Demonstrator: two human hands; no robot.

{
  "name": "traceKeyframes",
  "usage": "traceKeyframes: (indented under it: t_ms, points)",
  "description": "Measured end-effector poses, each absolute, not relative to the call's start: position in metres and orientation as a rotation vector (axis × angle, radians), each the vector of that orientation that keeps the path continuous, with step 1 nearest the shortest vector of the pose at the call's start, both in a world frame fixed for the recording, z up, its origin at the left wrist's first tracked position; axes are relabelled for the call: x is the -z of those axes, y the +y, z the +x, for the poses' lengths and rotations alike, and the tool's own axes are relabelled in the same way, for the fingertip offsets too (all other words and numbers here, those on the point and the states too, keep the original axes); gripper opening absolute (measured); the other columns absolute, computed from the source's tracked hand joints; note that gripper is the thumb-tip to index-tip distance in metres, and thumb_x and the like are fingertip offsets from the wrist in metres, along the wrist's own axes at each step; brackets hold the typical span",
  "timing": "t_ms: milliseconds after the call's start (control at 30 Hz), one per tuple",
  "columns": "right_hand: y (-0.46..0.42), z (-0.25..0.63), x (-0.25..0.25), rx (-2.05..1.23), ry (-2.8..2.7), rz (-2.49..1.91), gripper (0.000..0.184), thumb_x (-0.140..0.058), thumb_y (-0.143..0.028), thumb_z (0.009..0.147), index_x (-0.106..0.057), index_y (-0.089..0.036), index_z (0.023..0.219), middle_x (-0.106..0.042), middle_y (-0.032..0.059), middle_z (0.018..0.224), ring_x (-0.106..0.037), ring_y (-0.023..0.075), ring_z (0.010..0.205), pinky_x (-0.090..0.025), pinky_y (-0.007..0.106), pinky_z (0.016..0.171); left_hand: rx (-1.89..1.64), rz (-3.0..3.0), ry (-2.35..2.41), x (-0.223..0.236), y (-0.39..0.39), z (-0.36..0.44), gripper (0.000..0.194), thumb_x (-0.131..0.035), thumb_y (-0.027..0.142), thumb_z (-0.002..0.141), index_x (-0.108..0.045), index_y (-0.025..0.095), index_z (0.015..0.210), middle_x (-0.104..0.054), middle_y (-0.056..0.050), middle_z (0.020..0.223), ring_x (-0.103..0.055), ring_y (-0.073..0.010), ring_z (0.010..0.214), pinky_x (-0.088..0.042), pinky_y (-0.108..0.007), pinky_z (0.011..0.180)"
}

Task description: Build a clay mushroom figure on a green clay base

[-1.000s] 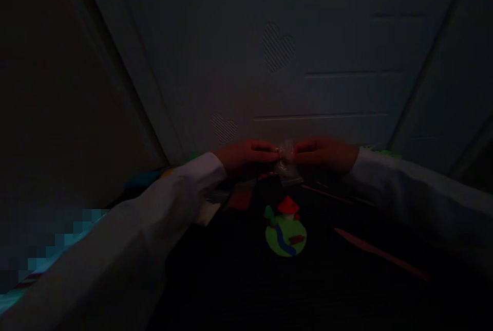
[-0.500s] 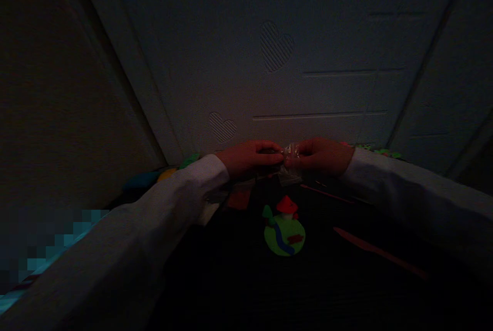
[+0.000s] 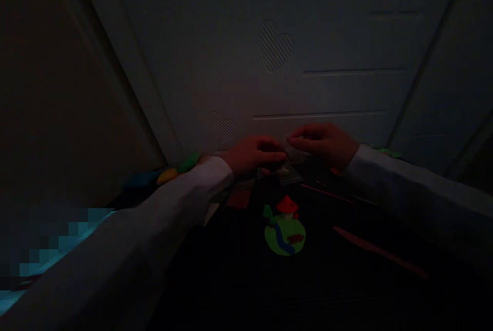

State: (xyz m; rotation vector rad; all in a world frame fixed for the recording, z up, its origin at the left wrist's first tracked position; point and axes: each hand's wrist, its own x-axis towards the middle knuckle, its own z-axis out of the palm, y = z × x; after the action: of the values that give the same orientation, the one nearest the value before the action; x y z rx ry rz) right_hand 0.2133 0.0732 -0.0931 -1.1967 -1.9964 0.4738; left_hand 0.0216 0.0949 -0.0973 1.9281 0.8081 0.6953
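The scene is very dark. My left hand [image 3: 252, 155] and my right hand [image 3: 321, 143] meet at the far side of a dark table, fingers pinched on a small clear plastic bag [image 3: 290, 159] between them. The bag hangs just above the table; what is in it I cannot make out. In front of the hands lies a small clay model [image 3: 285, 228]: a green disc with a blue stripe, a red roof and a green tree.
A reddish stick-like tool [image 3: 379, 253] lies on the right of the table, a thinner one [image 3: 327, 193] behind it. A red piece [image 3: 239, 198] lies below my left hand. Coloured lumps [image 3: 179, 167] sit at the left. A pale panel with heart shapes [image 3: 275, 46] stands behind.
My right hand has lifted a little and pulled slightly right while still pinching the bag. My left hand has stayed almost in place.
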Motion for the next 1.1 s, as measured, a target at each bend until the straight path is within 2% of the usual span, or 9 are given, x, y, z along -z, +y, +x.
traceKeyframes:
  t_ms: [100, 300, 500, 867, 1100]
  points:
    - [0.072, 0.212, 0.092, -0.380, -2.018, -1.242, 0.029, -0.051, -0.037, 0.081, -0.054, -0.008, 0.088, -0.047, -0.0019, 0.065, -0.042, 0.0036, 0.056, -0.038, 0.018, 0.054, -0.736, 1.978, 0.838, 0.096, 0.090, 0.024, 0.024, -0.064, 0.030, 0.067, -0.059, 0.014, 0.084, -0.062, -0.001, 0.079, -0.058, -0.0111, 0.069, -0.046, -0.028, 0.066]
    - [0.073, 0.211, 0.094, -0.300, -2.038, -1.296, 0.031, -0.046, -0.037, 0.085, -0.052, -0.008, 0.094, -0.051, 0.0009, 0.074, -0.048, 0.0055, 0.064, -0.044, 0.021, 0.060, -0.785, 2.037, 0.862, 0.095, 0.088, 0.025, 0.025, -0.063, 0.033, 0.067, -0.059, 0.015, 0.085, -0.062, -0.002, 0.082, -0.058, -0.0118, 0.071, -0.046, -0.027, 0.065]
    - [0.077, 0.214, 0.096, -0.318, -2.080, -1.338, 0.032, -0.045, -0.038, 0.085, -0.052, -0.008, 0.094, -0.052, 0.0020, 0.078, -0.051, 0.0066, 0.068, -0.046, 0.022, 0.062, -0.856, 2.088, 0.892, 0.094, 0.091, 0.026, 0.026, -0.064, 0.035, 0.065, -0.060, 0.014, 0.080, -0.061, -0.002, 0.080, -0.056, -0.0122, 0.074, -0.044, -0.027, 0.068]
    - [0.078, 0.214, 0.099, -0.334, -2.083, -1.358, 0.031, -0.044, -0.037, 0.086, -0.052, -0.008, 0.096, -0.053, 0.0036, 0.084, -0.052, 0.0085, 0.075, -0.046, 0.025, 0.068, -0.940, 2.154, 0.932, 0.094, 0.099, 0.022, 0.031, -0.065, 0.038, 0.062, -0.062, 0.014, 0.082, -0.062, -0.003, 0.081, -0.056, -0.0140, 0.077, -0.041, -0.030, 0.076]
    - [0.080, 0.216, 0.100, -0.344, -2.081, -1.357, 0.033, -0.044, -0.038, 0.086, -0.052, -0.008, 0.097, -0.053, 0.0037, 0.085, -0.052, 0.0087, 0.075, -0.046, 0.025, 0.068, -0.981, 2.138, 0.938, 0.093, 0.099, 0.021, 0.032, -0.064, 0.039, 0.064, -0.060, 0.015, 0.085, -0.062, -0.004, 0.085, -0.056, -0.0141, 0.078, -0.042, -0.030, 0.075]
